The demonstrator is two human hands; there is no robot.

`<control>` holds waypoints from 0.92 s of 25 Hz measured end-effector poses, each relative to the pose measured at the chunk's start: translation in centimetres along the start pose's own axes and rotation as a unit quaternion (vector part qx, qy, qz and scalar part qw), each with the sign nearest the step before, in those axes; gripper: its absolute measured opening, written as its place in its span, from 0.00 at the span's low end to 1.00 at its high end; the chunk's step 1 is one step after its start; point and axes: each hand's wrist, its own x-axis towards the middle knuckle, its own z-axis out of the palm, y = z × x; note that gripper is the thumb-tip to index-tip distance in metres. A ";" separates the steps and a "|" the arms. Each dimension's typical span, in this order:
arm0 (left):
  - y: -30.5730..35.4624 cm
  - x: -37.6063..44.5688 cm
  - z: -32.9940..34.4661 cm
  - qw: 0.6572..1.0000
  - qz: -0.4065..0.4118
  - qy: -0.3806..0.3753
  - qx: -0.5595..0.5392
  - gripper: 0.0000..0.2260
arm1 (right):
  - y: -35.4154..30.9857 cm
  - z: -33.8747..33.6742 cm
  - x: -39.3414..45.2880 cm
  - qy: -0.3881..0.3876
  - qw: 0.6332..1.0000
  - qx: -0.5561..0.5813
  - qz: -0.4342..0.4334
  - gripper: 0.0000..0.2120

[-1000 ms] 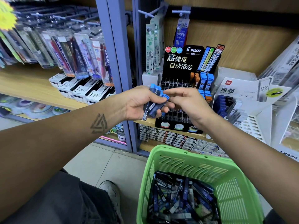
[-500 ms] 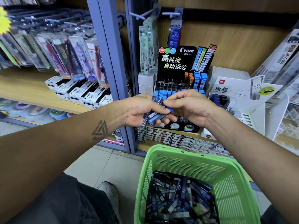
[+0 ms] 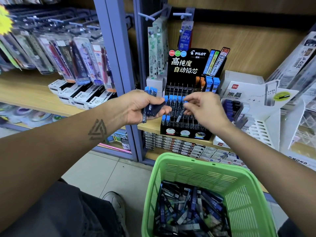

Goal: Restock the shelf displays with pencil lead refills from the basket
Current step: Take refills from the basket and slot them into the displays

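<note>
My left hand [image 3: 136,109] grips a bundle of pencil lead refills [image 3: 150,109], dark tubes with blue caps, just left of the black Pilot display rack [image 3: 185,133]. In front of the rack's middle row, my right hand [image 3: 204,109] pinches a single refill [image 3: 180,116] by its blue-capped end; the tube hangs tilted over the slots. Blue-capped refills stand in the rack's upper rows and at its lower left. Below, the green basket [image 3: 196,170] holds a heap of loose refills [image 3: 188,212].
A grey shelf upright [image 3: 116,65] stands left of the rack. White Pilot boxes [image 3: 80,97] and hanging pen packs [image 3: 77,57] fill the left shelf. A white lead display [image 3: 248,98] sits right of the rack. Small boxes [image 3: 179,146] line the lower shelf. My shoe [image 3: 116,204] is beside the basket.
My right hand has drawn one refill out of the bundle and carried it right to the rack's slots. The hands, touching before, are now apart.
</note>
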 end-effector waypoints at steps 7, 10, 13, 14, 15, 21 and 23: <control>-0.4 0.0 0.1 1.000 -0.013 0.004 -0.004 0.09 | 0.6 2.5 -1.2 -0.017 0.986 -0.107 -0.124 0.03; -0.4 -0.3 0.4 1.000 -0.015 -0.020 0.001 0.06 | 1.3 3.1 -1.6 -0.063 0.971 -0.177 -0.146 0.03; -0.6 -0.6 0.6 0.998 -0.021 -0.061 0.016 0.07 | 1.2 3.1 -1.5 -0.096 0.975 -0.167 -0.114 0.03; -0.6 -0.7 0.7 0.996 -0.025 -0.077 0.025 0.08 | 0.7 2.8 -1.1 -0.084 0.982 -0.143 -0.092 0.04; -0.6 -0.9 0.7 0.995 -0.029 -0.093 0.038 0.09 | 0.2 2.3 -0.7 -0.061 0.992 -0.095 -0.055 0.06; -1.2 -1.0 1.8 0.987 -0.042 -0.133 0.086 0.07 | -2.2 0.6 -0.4 -0.111 0.946 0.287 0.103 0.06; -1.4 -0.7 1.9 0.987 -0.042 -0.125 0.088 0.06 | -2.1 0.7 -0.5 -0.098 0.942 0.297 0.120 0.04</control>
